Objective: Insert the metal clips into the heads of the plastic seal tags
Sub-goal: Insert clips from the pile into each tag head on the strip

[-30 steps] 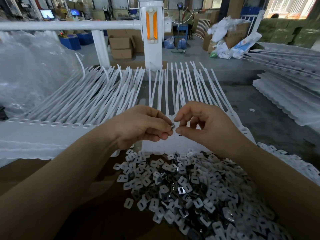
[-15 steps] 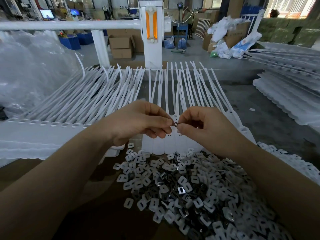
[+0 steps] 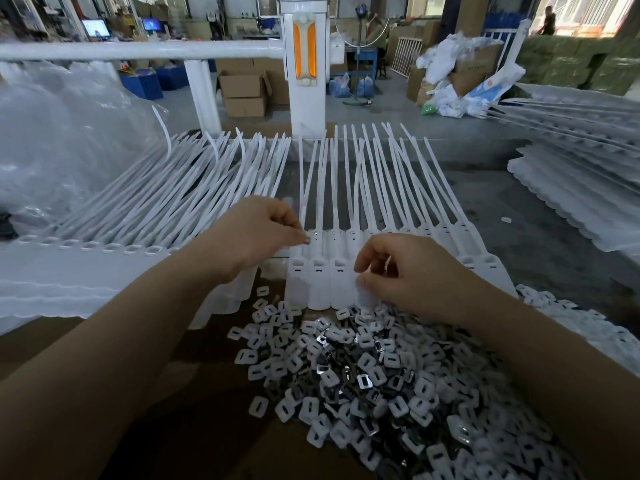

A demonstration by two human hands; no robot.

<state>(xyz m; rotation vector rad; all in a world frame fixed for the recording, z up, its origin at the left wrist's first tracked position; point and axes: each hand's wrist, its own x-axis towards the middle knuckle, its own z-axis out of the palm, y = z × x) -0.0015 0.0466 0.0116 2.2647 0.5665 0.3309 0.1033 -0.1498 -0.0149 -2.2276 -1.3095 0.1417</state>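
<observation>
A row of white plastic seal tags [image 3: 318, 285] lies side by side ahead of me, heads [image 3: 353, 233] up and thin tails pointing away. My left hand [image 3: 256, 233] has its fingers curled, and its fingertips pinch a small metal clip [image 3: 307, 239] against the head of the leftmost tags. My right hand [image 3: 412, 271] is lower and to the right. Its thumb and curled index finger pinch the flat white label of a tag in the same row. A heap of loose metal clips [image 3: 367, 379] mixed with white plastic pieces lies just below both hands.
A second fan of white tags [image 3: 145, 209] spreads to the left over stacked white sheets [image 3: 52, 278]. More tag stacks [image 3: 575, 188] lie to the right. A white post [image 3: 304, 64] and rail stand behind. Clear plastic bags [image 3: 59, 143] bulge at far left.
The hands, which met over a clip at the centre, have separated. My left hand moved up to the tag heads with the clip, and my right hand dropped to the tag labels.
</observation>
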